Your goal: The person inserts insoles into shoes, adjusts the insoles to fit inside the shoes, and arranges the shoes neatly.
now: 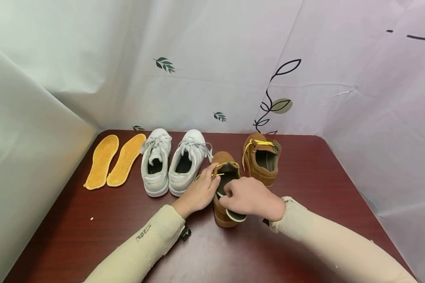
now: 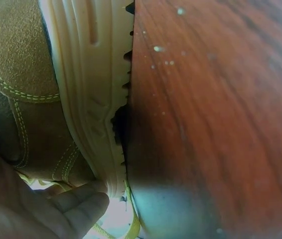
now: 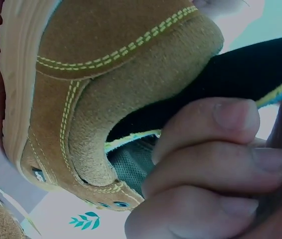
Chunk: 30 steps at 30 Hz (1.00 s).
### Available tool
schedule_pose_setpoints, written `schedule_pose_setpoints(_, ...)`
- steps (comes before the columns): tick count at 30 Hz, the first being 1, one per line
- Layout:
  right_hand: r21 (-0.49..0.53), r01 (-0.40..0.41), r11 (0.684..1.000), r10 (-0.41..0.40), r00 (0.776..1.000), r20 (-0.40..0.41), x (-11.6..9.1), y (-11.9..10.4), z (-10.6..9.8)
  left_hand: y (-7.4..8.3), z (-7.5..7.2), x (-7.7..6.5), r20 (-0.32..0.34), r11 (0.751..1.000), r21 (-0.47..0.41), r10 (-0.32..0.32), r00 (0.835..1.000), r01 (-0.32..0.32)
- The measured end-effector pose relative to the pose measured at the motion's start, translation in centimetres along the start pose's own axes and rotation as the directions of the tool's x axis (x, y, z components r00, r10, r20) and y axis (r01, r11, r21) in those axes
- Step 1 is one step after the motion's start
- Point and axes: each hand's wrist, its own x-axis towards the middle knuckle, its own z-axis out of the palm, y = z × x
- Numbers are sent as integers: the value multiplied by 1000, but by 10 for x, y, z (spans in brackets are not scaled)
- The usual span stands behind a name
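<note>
Trouble could start with the thin insole (image 1: 235,216), I think. It sits partly in the mouth of the near brown shoe (image 1: 219,210), and its end pokes out over the heel, at the near right. The right hand (image 1: 246,196) has its fingers bent tight and pinches it. A hard pull or push might fold it or rip its edge, because the shoe is narrow there. The left hand (image 1: 200,192), a little bent, holds the shoe's left side. If that hold is too soft, the shoe could tip or slide left into the right-hand white shoe (image 1: 185,169). The loose yellow lace (image 2: 135,224) could also snag on the left fingers.
</note>
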Motion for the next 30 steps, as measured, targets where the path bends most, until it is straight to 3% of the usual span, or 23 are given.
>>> schedule_pose_setpoints(8,12,63,998,-62,995,-82,-1,2,4,-1,2,-1,-6,1000,12,-3,1000,3)
schedule_pose_setpoints(20,-12,192,981,-190,959,-208,-18,4,3,1,0,0,-7,1000,-4,6,1000,-6)
schedule_pose_setpoints(25,-14,187,982,-186,958,-220,-12,6,6,1,-1,-1,-12,1000,1,-5,1000,5)
schedule_pose_setpoints(30,-6,134,991,-132,970,-202,-5,7,7,1,0,-1,-8,1000,1,-13,1000,13)
